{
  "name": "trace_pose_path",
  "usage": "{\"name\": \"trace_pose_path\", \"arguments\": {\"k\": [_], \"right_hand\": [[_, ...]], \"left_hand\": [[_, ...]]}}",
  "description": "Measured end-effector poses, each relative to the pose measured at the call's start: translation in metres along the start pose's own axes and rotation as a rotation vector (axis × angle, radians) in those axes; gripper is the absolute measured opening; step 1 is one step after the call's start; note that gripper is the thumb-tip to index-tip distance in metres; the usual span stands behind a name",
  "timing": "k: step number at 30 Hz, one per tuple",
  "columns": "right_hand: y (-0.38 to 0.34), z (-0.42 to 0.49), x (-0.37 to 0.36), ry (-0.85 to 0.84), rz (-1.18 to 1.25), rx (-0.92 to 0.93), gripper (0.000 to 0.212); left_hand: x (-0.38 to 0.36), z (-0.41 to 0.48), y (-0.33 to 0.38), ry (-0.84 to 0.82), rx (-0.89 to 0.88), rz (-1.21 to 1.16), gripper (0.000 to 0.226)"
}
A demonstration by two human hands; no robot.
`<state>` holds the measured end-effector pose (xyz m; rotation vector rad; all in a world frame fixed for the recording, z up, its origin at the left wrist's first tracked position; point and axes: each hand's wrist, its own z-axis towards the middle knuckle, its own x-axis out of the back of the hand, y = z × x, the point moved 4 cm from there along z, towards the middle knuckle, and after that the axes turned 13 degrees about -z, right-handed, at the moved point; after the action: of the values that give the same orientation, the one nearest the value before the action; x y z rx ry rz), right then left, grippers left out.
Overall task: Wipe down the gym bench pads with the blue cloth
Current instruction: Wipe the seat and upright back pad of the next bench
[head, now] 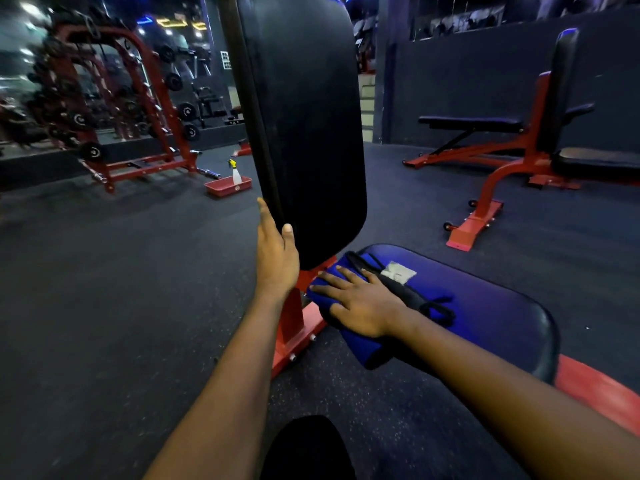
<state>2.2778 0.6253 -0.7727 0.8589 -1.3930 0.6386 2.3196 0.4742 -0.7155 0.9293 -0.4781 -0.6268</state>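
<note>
**Seat pad under the cloth, back pad braced**

The upright back pad [304, 116] stands just above the right fingers [332, 273], and the seat pad [485, 306] runs away behind them. The blue cloth [353, 344] lies folded on the seat pad's near end, directly beneath those fingers and hanging past the pad's edge below the palm.

The right hand [363, 303] presses it flat, fingers straight and spread apart. The left hand [275, 258] clasps the back pad's side edge, thumb on the front face and fingers reaching behind.

The step in hand looks like wiping the seat pad. The next move probably calls for firm strokes along it, then carrying the cloth up to the back pad.

Counted: two pads on this bench, one cloth, and one spray bottle [236, 173] in one tray [221, 188] far beyond the left fingertips.
</note>
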Motion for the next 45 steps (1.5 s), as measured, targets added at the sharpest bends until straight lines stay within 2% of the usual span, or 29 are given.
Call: {"name": "trace_pose_path", "arguments": {"k": [4,6,8,11,16,22,24,27,31,34,36,38,41,43,45], "right_hand": [[0.013,-0.052,-0.008,0.042,-0.04,0.053,0.067],[0.019,-0.073,-0.011,0.029,-0.018,0.024,0.073],[0.025,-0.071,-0.012,0.013,-0.013,-0.027,0.071],[0.03,-0.03,-0.005,-0.01,-0.006,-0.13,0.056],[0.045,-0.004,-0.003,-0.014,0.08,-0.195,0.052],[0.136,-0.054,-0.022,-0.077,0.13,-0.527,0.05],[0.141,-0.043,-0.021,-0.084,0.136,-0.567,0.05],[0.115,-0.005,-0.012,-0.114,0.113,-0.527,0.051],[0.048,0.024,-0.006,-0.047,0.079,-0.313,0.052],[0.013,-0.016,-0.002,-0.003,0.069,-0.175,0.056],[0.01,-0.058,-0.004,0.016,0.006,-0.137,0.069],[0.029,-0.09,-0.009,-0.005,-0.016,-0.225,0.074],[0.084,-0.101,-0.017,-0.09,0.06,-0.564,0.053],[0.111,-0.088,-0.018,-0.128,0.162,-0.735,0.05],[0.12,-0.06,-0.015,-0.137,0.184,-0.75,0.051]], "left_hand": [[0.0,-0.003,0.003,0.02,0.0,0.006,0.064],[-0.001,-0.002,0.002,0.028,0.004,0.023,0.065],[-0.002,-0.002,0.002,0.029,-0.017,0.04,0.065],[-0.001,0.0,0.001,0.026,-0.028,0.054,0.067],[-0.001,0.002,0.001,0.053,-0.07,0.057,0.069],[-0.006,-0.005,0.0,0.097,-0.102,0.044,0.067],[-0.007,-0.002,-0.002,0.097,-0.1,0.05,0.066],[-0.006,0.0,-0.003,0.079,-0.094,0.057,0.066],[-0.004,0.001,-0.006,0.073,-0.094,0.046,0.066],[-0.004,-0.002,-0.005,0.084,-0.109,0.04,0.065],[-0.005,-0.004,-0.002,0.099,-0.127,0.032,0.065],[-0.006,-0.005,-0.001,0.1,-0.118,0.023,0.065],[-0.006,-0.005,-0.001,0.089,-0.106,0.026,0.065],[-0.004,-0.004,-0.002,0.08,-0.106,0.029,0.065],[-0.004,-0.004,-0.003,0.076,-0.104,0.026,0.066]]}}
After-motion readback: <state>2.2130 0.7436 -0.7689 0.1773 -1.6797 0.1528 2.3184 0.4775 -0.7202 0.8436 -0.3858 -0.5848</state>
